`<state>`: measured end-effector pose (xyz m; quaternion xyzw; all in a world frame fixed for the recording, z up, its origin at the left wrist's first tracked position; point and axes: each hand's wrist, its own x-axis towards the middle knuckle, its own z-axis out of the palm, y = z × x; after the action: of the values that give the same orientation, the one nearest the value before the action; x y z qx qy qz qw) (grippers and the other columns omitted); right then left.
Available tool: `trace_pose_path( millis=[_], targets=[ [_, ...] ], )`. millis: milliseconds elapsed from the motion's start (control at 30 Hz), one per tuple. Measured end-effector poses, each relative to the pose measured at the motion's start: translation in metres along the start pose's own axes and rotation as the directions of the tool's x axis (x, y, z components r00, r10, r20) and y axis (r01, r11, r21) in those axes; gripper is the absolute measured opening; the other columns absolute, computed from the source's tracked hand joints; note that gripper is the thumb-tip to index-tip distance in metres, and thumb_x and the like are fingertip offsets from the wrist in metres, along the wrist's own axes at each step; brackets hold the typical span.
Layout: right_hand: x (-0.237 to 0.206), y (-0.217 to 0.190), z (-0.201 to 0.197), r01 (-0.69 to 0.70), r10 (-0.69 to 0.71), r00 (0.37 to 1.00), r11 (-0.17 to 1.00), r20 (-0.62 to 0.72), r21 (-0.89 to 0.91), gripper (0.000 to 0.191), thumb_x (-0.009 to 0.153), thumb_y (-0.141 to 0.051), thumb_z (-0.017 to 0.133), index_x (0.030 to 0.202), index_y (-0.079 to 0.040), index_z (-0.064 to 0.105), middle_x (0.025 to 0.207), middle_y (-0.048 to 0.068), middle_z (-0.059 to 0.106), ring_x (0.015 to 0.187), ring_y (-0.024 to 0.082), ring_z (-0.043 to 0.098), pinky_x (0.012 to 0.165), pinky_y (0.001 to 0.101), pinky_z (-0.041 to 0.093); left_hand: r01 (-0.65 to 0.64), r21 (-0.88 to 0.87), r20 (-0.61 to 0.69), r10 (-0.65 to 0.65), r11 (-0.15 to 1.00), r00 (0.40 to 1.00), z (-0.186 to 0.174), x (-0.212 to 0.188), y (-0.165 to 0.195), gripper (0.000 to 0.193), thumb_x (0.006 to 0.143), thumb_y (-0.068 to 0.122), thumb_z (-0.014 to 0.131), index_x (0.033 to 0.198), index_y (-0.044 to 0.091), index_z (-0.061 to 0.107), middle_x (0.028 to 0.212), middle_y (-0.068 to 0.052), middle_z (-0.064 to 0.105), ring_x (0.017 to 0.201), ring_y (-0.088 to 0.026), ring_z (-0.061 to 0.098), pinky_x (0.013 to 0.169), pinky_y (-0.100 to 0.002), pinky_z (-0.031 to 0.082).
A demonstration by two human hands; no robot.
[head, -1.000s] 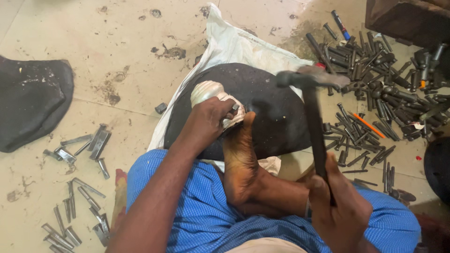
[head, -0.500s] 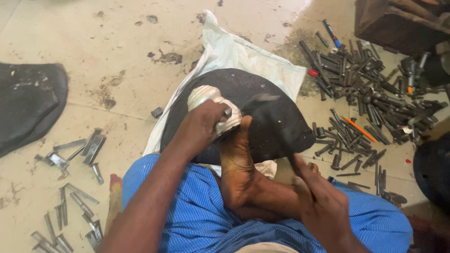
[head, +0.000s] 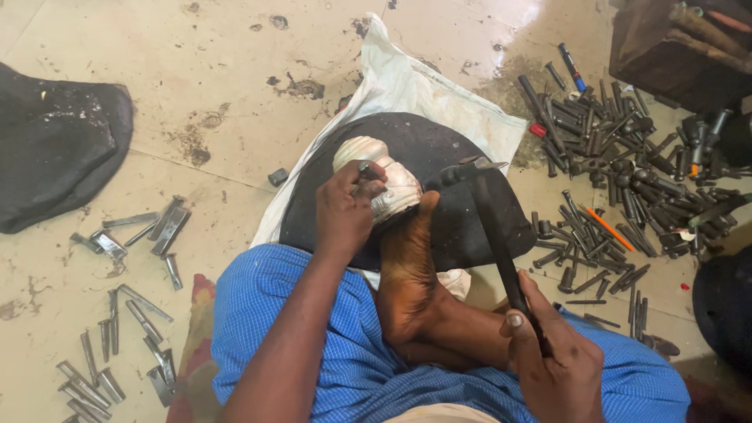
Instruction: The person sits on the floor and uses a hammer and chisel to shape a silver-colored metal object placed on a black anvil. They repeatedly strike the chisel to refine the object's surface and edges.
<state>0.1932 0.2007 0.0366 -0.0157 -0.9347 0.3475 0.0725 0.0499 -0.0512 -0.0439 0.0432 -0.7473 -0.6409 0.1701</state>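
A pale silvery embossed metal piece (head: 377, 169) rests on a black rounded pad (head: 439, 149), braced by my bare foot (head: 407, 266). My left hand (head: 345, 210) holds a small metal punch (head: 365, 174) upright against the piece. A dark hammer (head: 489, 227) is gripped low on its handle by my right hand (head: 552, 356), and its head hovers just right of the piece, over the pad. My legs are wrapped in blue cloth (head: 313, 345).
A white sack (head: 407, 78) lies under the pad. Several dark punches and chisels (head: 627, 157) are heaped on the floor at right, with an orange pencil (head: 607, 227). More metal tools (head: 117, 313) lie at left. A black cushion (head: 55, 149) sits far left, a wooden box (head: 674, 47) top right.
The hammer came down from its raised position, dropped low half a second ago, and now its head is up again beside the metal piece. My left hand stays on the punch.
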Motion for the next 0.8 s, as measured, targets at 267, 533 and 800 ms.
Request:
trace_pose_path(
  millis=[267,533,800],
  targets=[
    [-0.008,-0.019,-0.007,0.130,-0.132,0.991,0.980,-0.003,-0.150,0.048,0.094,-0.014,0.066,0.142,-0.009,0.062,0.080,0.009,0.075,0.067,0.012,0.072,0.064,0.0278,0.056,-0.075,0.052,0.106,0.069,0.996,0.992,-0.015,-0.007,-0.001,0.005,0.091,0.006,0.067,0.097,0.007,0.068,0.086,-0.010,0.076,0.082,-0.024,0.078,0.072,-0.036,0.056],
    [-0.005,-0.042,-0.015,0.200,-0.195,0.980,0.955,0.044,-0.218,0.047,0.093,-0.018,0.067,0.139,-0.011,0.064,0.085,0.018,0.074,0.068,0.020,0.074,0.064,0.0328,0.056,-0.067,0.080,0.215,0.049,0.995,0.975,-0.029,-0.013,0.003,0.002,0.092,0.006,0.064,0.093,0.007,0.065,0.079,-0.013,0.071,0.075,-0.028,0.073,0.069,-0.040,0.052],
    [0.003,-0.065,-0.031,0.293,-0.283,0.956,0.929,0.074,-0.226,0.049,0.096,-0.014,0.065,0.144,-0.010,0.059,0.088,0.018,0.073,0.071,0.019,0.074,0.064,0.0323,0.056,-0.195,0.045,0.226,0.180,0.980,0.957,-0.035,-0.014,-0.004,0.004,0.092,0.005,0.064,0.096,0.006,0.064,0.086,-0.015,0.070,0.082,-0.033,0.071,0.071,-0.042,0.052]
  ],
)
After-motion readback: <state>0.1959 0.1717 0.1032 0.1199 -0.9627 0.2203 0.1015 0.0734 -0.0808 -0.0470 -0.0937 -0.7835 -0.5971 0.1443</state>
